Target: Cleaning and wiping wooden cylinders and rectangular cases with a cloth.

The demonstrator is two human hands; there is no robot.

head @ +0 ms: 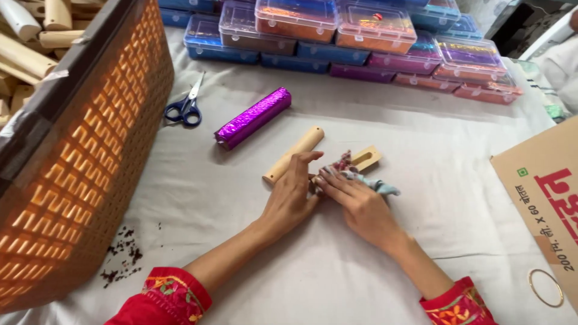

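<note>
Nearest, two forearms in red embroidered sleeves reach up from six o'clock over the white cloth-covered desk (313, 265). The left hand (289, 195) lies flat, fingers stretched out and open, its tips touching the plain pale wooden cylinder (293, 154), which lies slanted toward one o'clock. The right hand (358, 201) presses loosely curled fingers (328, 177) onto a crumpled scrap of patterned pink and blue cloth (361, 176), which lies against a small slotted wooden block (366, 159) at that hand's twelve o'clock. At four o'clock lie a thin gold bangle (545, 287) and a brown cardboard box (545, 192). At nine o'clock stands a woven orange plastic basket (90, 156). Farther, at eleven o'clock, lie a shiny purple foil-wrapped cylinder (253, 118) and blue-handled scissors (185, 107); stacked clear plastic boxes (337, 30) of coloured material line twelve o'clock.
</note>
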